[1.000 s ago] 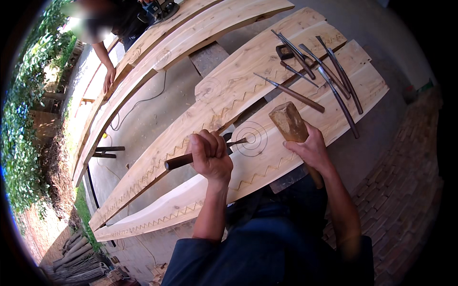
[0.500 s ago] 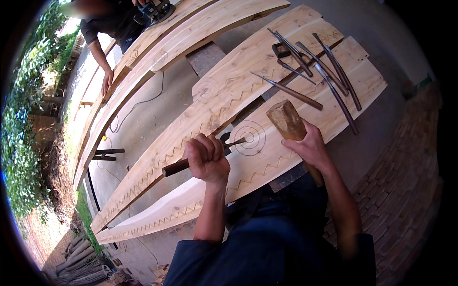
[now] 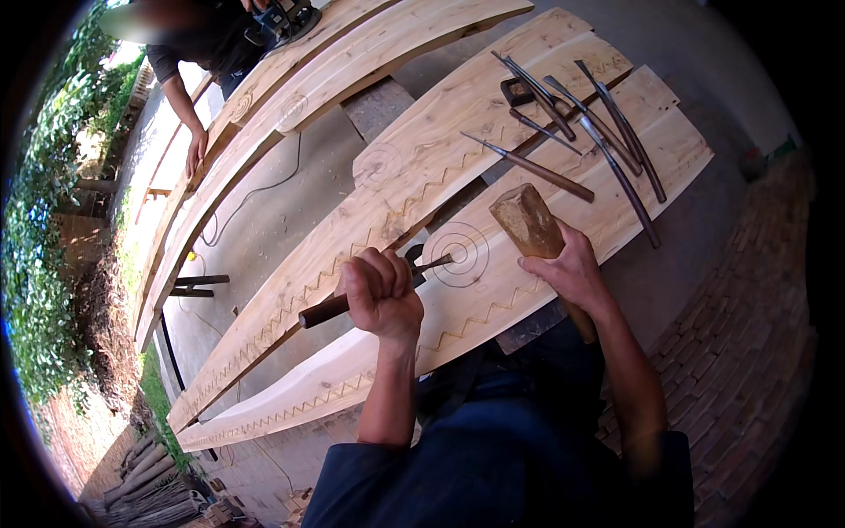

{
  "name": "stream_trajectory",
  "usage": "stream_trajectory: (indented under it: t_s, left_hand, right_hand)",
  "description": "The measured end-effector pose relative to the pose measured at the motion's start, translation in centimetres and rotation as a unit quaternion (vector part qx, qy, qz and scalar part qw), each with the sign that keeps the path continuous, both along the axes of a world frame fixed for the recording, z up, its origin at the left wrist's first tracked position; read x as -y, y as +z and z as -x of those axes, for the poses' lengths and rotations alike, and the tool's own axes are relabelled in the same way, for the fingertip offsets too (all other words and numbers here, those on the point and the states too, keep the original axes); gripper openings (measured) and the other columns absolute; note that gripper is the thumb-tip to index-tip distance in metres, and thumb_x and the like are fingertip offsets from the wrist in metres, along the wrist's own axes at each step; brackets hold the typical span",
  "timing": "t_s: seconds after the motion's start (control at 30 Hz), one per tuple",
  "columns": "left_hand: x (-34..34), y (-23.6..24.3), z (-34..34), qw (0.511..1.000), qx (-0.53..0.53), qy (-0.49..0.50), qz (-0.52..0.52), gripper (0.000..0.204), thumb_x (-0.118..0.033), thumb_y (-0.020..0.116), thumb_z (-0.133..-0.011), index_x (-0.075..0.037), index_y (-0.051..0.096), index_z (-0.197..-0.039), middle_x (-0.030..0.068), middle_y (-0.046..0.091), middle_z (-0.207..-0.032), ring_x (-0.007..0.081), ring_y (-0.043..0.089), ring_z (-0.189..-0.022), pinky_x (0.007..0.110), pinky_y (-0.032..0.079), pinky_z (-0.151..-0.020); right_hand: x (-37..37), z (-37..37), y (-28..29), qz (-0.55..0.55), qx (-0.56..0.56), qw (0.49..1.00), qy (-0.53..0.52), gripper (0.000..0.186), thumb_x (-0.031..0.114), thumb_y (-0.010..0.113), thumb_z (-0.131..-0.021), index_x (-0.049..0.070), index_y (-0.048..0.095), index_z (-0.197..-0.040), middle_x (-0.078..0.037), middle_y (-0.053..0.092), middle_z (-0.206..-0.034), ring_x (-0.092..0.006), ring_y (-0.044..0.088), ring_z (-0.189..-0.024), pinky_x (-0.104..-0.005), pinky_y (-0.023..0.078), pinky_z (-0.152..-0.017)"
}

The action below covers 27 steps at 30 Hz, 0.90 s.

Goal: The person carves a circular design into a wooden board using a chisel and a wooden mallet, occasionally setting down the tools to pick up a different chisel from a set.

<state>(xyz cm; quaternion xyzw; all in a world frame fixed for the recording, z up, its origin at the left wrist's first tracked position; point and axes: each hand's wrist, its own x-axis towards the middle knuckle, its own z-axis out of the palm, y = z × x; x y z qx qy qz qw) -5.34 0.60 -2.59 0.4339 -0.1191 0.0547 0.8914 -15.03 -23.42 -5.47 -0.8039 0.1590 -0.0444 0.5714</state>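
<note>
My left hand (image 3: pixel 385 293) is closed in a fist around the dark handle of a chisel (image 3: pixel 324 311). The chisel's metal tip points right and rests at the centre of drawn concentric circles (image 3: pixel 461 255) on the near wooden board (image 3: pixel 493 304). Zigzag lines run along this board's near edge. My right hand (image 3: pixel 568 264) grips a wooden mallet (image 3: pixel 528 222) just to the right of the circles, its blocky head raised toward the far side and its handle pointing back toward me. The mallet and chisel are apart.
Several chisels (image 3: pixel 544 176) lie on the boards at the far right, beside a small dark block-like tool (image 3: pixel 518 92). A second zigzag-marked board (image 3: pixel 352 238) lies beyond a gap. Farther off, a co-worker's hand (image 3: pixel 197 151) rests at a curved beam (image 3: pixel 264 114), near a power tool (image 3: pixel 286 19).
Almost nothing differs. The whole view has shifted very slightly; both hands keep their holds on the chisel and the mallet.
</note>
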Motion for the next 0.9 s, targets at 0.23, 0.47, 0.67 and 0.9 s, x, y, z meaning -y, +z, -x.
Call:
stream_trajectory:
  t_s: [0.23, 0.47, 0.67, 0.9]
  left_hand:
    - [0.0, 0.2, 0.0, 1.0, -0.003, -0.002, -0.005, 0.055, -0.037, 0.043, -0.113, -0.016, 0.027, -0.065, -0.0013, 0.026, -0.057, 0.0105, 0.02, -0.047, 0.029, 0.017, -0.046]
    - [0.3, 0.4, -0.7, 0.999, -0.001, -0.027, -0.041, 0.054, -0.032, 0.046, -0.113, -0.015, 0.028, -0.065, -0.0018, 0.026, -0.057, 0.0092, 0.019, -0.048, 0.029, 0.017, -0.045]
    - [1.7, 1.1, -1.1, 0.997, -0.016, -0.019, -0.071, 0.051, -0.031, 0.05, -0.112, -0.014, 0.031, -0.067, -0.0027, 0.025, -0.056, 0.0082, 0.016, -0.049, 0.029, 0.017, -0.045]
    - [2.5, 1.2, -1.7, 0.996, -0.011, -0.056, -0.067, 0.048, -0.032, 0.058, -0.109, -0.012, 0.039, -0.069, -0.0047, 0.03, -0.058, 0.0061, 0.021, -0.049, 0.028, 0.018, -0.044]
  right_hand:
    - [0.0, 0.0, -0.1, -0.004, 0.009, 1.0, 0.0, 0.052, 0.019, 0.082, -0.076, -0.004, 0.067, -0.12, -0.019, 0.075, -0.102, -0.0258, 0.073, -0.093, -0.0374, 0.056, -0.089]
    - [-0.5, -0.3, 0.5, 0.014, 0.021, 1.0, 0.015, 0.051, 0.018, 0.082, -0.077, -0.002, 0.067, -0.122, -0.02, 0.076, -0.1, -0.0286, 0.075, -0.092, -0.0382, 0.057, -0.087]
    - [-1.7, -5.2, 8.4, 0.215, 0.249, 0.942, 0.064, 0.053, 0.01, 0.084, -0.077, 0.001, 0.064, -0.125, -0.022, 0.075, -0.098, -0.0395, 0.074, -0.091, -0.0443, 0.059, -0.079]
    - [-4.1, -12.6, 20.9, 0.25, 0.562, 0.786, -0.06, 0.042, 0.021, 0.086, -0.078, 0.003, 0.068, -0.111, -0.015, 0.075, -0.086, -0.0254, 0.077, -0.076, -0.0393, 0.063, -0.075]
